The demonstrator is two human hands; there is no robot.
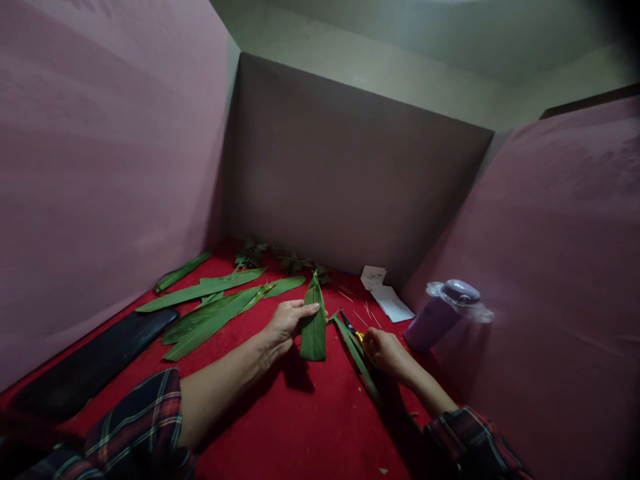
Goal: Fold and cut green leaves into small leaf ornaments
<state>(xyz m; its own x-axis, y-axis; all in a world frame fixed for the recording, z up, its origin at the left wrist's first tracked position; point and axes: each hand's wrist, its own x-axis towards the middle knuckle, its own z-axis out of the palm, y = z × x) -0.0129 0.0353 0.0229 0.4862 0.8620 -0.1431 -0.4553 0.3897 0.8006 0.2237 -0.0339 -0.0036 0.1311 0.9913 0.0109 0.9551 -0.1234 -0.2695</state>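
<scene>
My left hand (290, 321) pinches a long green leaf (313, 333) between thumb and fingers, holding it upright above the red cloth. The leaf narrows to a point at the top and has a straight-cut lower edge. To the right, my right hand (384, 350) is closed on the yellow handles of a pair of scissors (359, 335), whose dark blades point up and left, away from the held leaf. Narrow green leaf strips (357, 363) lie beside the scissors, partly hidden by my right hand.
Several broad leaves (215, 327) lie at the left, near a long black object (95, 363). Leafy sprigs (295, 261) rest along the back wall. Thin sticks (367, 312), white papers (391, 303) and a purple bottle (435, 323) with clear plastic around its top are at the right.
</scene>
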